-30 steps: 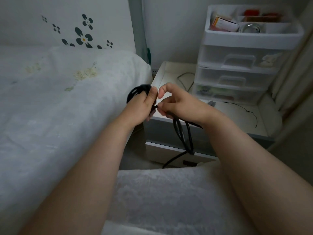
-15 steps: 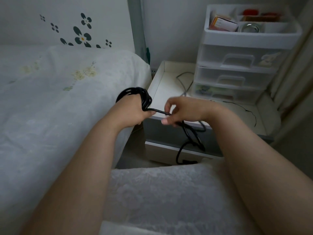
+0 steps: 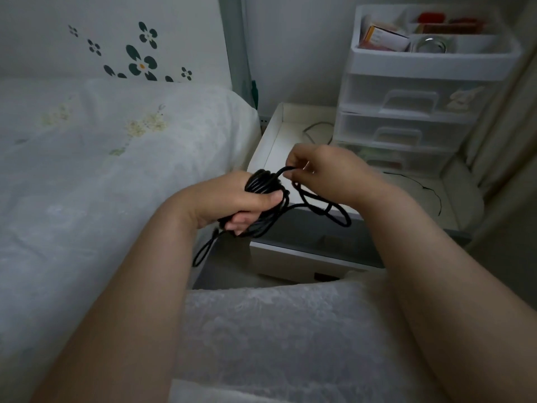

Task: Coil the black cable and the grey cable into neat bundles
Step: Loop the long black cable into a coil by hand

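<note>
The black cable is wound in several loops around my left hand, which grips the bundle between bed and nightstand. My right hand pinches the free strand just right of the bundle, above the nightstand's front edge. Loose black loops hang below both hands, one at the left and others at the right over the drawer front. A grey cable lies curled on the nightstand top, beside the plastic drawers and partly hidden by my right hand.
A white-covered bed fills the left. The white nightstand carries a clear plastic drawer unit with boxes on top. A thin dark wire lies on its right part. My lap in white fabric is below.
My right hand has lifted the free strand up and over toward the bundle on my left hand. The hanging slack has shortened and risen; my left hand has turned with the coil.
</note>
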Tool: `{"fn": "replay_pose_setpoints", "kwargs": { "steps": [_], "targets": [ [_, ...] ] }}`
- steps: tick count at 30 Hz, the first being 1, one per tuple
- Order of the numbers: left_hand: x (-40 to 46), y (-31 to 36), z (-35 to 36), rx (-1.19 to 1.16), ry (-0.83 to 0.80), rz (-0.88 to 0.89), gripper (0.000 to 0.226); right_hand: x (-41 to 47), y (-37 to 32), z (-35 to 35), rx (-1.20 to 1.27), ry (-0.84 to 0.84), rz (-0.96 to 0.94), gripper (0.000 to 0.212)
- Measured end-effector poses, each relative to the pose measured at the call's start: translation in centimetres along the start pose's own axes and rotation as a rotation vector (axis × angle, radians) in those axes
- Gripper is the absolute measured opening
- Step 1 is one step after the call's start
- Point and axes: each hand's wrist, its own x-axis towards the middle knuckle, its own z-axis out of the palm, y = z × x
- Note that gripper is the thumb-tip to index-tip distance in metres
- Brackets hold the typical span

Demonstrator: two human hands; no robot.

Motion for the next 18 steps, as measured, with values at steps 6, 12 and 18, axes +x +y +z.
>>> {"fn": "replay_pose_setpoints", "kwargs": {
  "steps": [6,12,18],
  "targets": [
    [-0.6,-0.6,-0.6,-0.149,-0.097,0.017,0.036,0.1,-0.3,1.0,-0.085,-0.115,0.027,0.015],
    [-1.9,-1.0,-1.7,-0.181,-0.073,0.032,0.039,0.1,0.5,1.7,-0.279,-0.431,0.170,0.023],
    [-2.4,-1.7,-3.3,-0.405,-0.044,0.170,0.057,0.3,-0.5,2.1,-0.349,-0.111,-0.002,0.028]
  ]
}}
